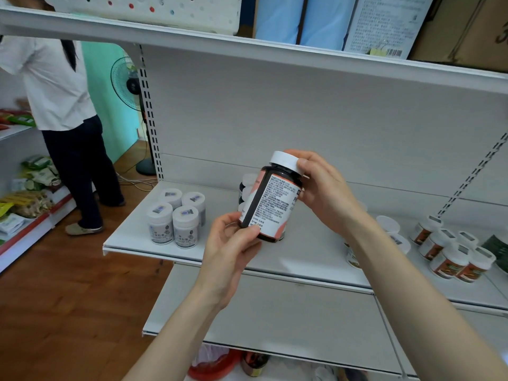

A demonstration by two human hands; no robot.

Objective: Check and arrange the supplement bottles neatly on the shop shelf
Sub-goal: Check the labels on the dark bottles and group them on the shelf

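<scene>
Bottle (270,200): we tilt its label toward us for reading.
Left grip (231,243): pinches base.
Right grip (321,188): pinches cap (284,160).

Dark bottle (275,204) in L hand (231,243) + R hand (324,191)

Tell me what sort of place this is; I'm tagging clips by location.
Probably a small shop: white slotted display shelving, grouped white-capped jars, packaged goods on the left rack, and a dark bottle held up.
</scene>
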